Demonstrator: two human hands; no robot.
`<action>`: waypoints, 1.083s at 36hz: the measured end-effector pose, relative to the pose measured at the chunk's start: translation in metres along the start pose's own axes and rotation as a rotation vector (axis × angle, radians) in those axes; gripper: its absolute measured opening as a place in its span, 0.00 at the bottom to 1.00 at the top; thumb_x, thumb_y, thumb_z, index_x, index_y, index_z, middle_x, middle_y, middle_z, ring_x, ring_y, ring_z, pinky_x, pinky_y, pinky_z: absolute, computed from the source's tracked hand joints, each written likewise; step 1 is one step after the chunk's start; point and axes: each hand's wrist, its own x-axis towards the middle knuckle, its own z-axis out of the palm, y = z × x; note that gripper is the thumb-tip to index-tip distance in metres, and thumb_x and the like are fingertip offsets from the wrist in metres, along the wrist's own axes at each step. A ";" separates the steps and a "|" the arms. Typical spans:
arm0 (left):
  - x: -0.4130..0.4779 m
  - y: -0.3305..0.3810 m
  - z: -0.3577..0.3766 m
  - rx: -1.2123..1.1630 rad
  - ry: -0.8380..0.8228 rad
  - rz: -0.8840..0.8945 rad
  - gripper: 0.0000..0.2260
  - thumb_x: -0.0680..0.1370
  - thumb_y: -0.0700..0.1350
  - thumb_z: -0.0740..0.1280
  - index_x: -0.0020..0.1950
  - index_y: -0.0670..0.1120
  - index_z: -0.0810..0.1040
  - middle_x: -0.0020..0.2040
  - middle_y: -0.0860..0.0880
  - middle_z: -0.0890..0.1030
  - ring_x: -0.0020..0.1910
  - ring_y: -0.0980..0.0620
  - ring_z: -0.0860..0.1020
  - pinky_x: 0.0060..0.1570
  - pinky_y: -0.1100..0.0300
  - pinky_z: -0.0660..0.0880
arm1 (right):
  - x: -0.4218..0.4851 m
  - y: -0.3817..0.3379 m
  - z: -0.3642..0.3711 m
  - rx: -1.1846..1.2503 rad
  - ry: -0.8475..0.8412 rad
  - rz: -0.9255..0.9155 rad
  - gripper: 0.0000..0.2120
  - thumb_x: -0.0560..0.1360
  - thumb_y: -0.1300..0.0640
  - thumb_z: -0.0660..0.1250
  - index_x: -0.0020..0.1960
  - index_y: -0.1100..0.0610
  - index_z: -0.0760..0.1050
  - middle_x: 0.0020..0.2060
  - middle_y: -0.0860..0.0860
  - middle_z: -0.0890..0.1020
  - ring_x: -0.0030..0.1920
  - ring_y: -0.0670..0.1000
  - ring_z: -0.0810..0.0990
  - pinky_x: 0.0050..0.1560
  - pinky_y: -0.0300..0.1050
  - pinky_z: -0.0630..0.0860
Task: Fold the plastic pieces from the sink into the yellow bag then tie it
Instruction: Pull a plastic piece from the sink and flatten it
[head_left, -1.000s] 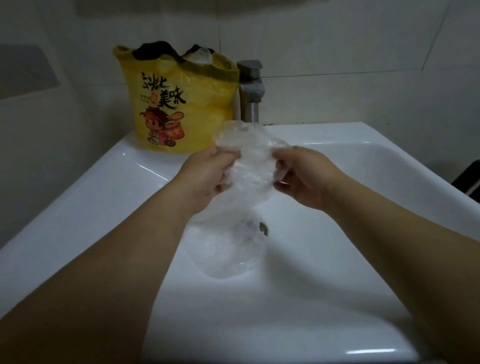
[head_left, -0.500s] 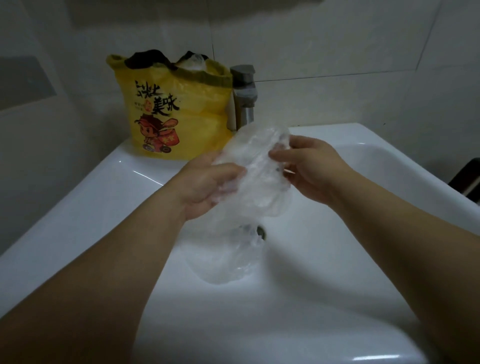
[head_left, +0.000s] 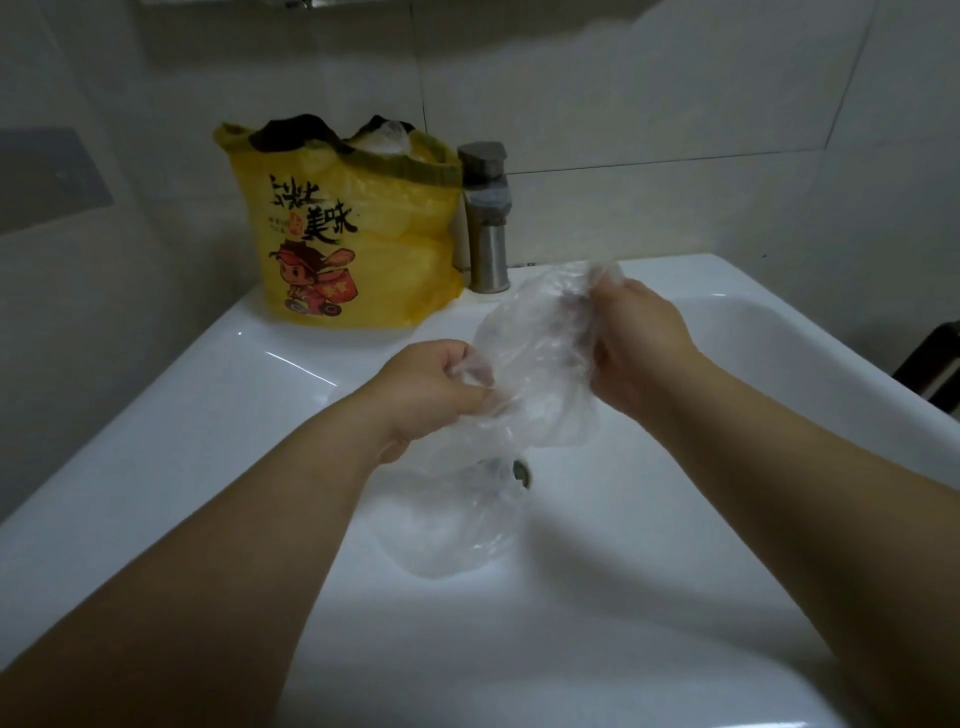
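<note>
- A clear plastic sheet (head_left: 535, 364) is held up over the sink (head_left: 171, 431) between both hands, probably so that it can be folded in the air.
- The left hand (head_left: 431, 395) is closed on the lower left edge of the sheet, which is pinched between thumb and curled fingers.
- The right hand (head_left: 639, 348) is closed on the upper right edge, where the plastic is bunched.
- A second plastic piece (head_left: 452, 525) is lying in the basin, partly over the drain (head_left: 521, 470); it is not yet folded.
- The yellow bag (head_left: 358, 249) is stood upright on the back rim, just beside the tap (head_left: 485, 218), with its mouth open and untied, seemingly so that folded pieces can be put in easily.
- Something dark and some clear plastic are seen at its top.
</note>
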 end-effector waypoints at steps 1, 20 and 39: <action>0.000 0.000 0.000 0.006 0.014 0.003 0.08 0.70 0.39 0.76 0.43 0.49 0.80 0.40 0.51 0.78 0.41 0.51 0.75 0.42 0.60 0.72 | 0.000 0.002 0.001 -0.125 0.056 -0.083 0.16 0.81 0.55 0.59 0.66 0.61 0.71 0.55 0.59 0.79 0.53 0.58 0.80 0.56 0.53 0.78; -0.002 0.028 -0.017 -0.971 0.144 0.053 0.17 0.82 0.37 0.57 0.38 0.44 0.80 0.33 0.50 0.81 0.29 0.57 0.80 0.28 0.67 0.76 | -0.002 0.017 -0.003 -0.953 -0.302 -0.023 0.24 0.74 0.61 0.70 0.68 0.53 0.70 0.58 0.54 0.77 0.51 0.54 0.78 0.47 0.44 0.78; -0.002 0.019 -0.040 -0.386 0.246 0.035 0.28 0.59 0.64 0.77 0.54 0.53 0.78 0.57 0.49 0.81 0.56 0.51 0.80 0.55 0.52 0.76 | 0.009 0.001 -0.007 -0.211 -0.083 0.110 0.12 0.73 0.70 0.58 0.53 0.68 0.76 0.55 0.64 0.79 0.54 0.63 0.80 0.50 0.52 0.81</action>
